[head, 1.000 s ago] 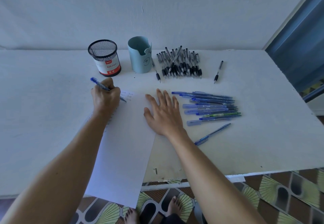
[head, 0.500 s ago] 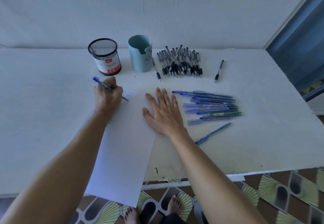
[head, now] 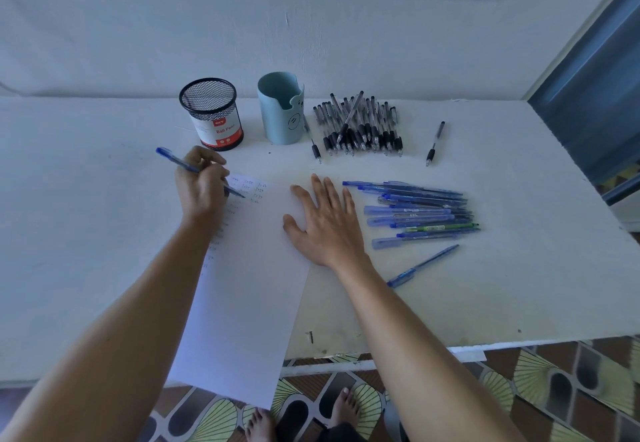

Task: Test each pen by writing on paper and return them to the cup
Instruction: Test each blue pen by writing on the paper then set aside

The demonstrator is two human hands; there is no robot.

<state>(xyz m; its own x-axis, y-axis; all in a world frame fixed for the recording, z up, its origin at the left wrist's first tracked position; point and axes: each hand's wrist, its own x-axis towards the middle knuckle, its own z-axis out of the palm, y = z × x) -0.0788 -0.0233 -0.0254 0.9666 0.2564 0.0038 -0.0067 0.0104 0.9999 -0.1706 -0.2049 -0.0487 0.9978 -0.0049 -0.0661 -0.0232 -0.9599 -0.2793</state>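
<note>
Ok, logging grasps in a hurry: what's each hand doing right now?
Left hand: grips a blue pen, tip on the paper.
Right hand: open, flat on the paper's right edge, holding nothing.

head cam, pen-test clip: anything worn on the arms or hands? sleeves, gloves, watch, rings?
Nothing worn that shows. The left hand and right hand are bare: no gloves, and no rings that I can make out. The left forearm and right forearm are uncovered down to the frame edge, with no sleeve, watch or band at either wrist. No markings are visible.
</note>
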